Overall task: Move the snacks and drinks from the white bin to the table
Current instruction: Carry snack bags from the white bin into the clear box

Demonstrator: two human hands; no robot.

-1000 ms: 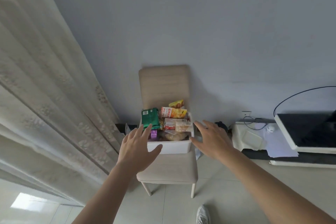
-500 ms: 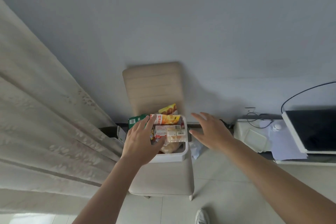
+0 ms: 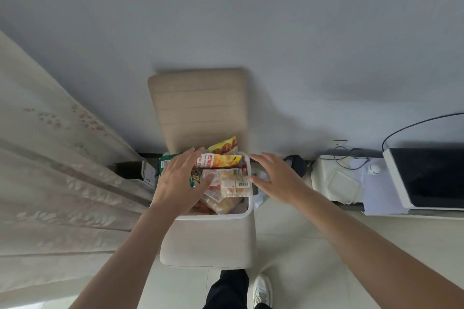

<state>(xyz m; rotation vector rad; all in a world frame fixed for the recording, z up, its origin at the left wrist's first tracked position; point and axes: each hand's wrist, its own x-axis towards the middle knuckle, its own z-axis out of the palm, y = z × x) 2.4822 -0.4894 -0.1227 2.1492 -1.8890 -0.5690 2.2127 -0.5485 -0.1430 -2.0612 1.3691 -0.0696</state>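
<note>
Head view, read left to right, all positions given relative to the white plastic bin (image 3: 218, 216). Far left of the bin: a pale cream patterned curtain (image 3: 50, 183) hanging to the floor. Under the bin: a beige upholstered chair (image 3: 200, 108), its backrest rising behind the bin against the grey wall, and the bin standing on its seat.

Inside the bin, at its left end: a green foil packet (image 3: 167, 162), largely covered by the left hand (image 3: 179, 183). This hand lies flat over the left half of the bin, fingers straight and slightly apart, thumb spread toward the middle; whether it presses on the packets cannot be told. At the back of the bin: a yellow snack bag (image 3: 224, 146) standing above the rim. Just in front of it: a long orange-red snack packet (image 3: 221, 160) lying crosswise. In the middle of the bin: a clear wrapped packet with barcode labels (image 3: 232, 182). All snacks seen lie within the bin.

Just outside the bin's right rim: the right hand (image 3: 276, 178), fingers straight and apart, holding nothing, thumb tip close to the rim. Farther right of the bin, on the floor: a low white box (image 3: 334, 183), white paper sheets (image 3: 381, 190), and a flat black panel in a white frame (image 3: 426, 175). Below the bin, at the frame's bottom edge: a dark trouser leg (image 3: 228, 288) and a white shoe (image 3: 262, 288).
</note>
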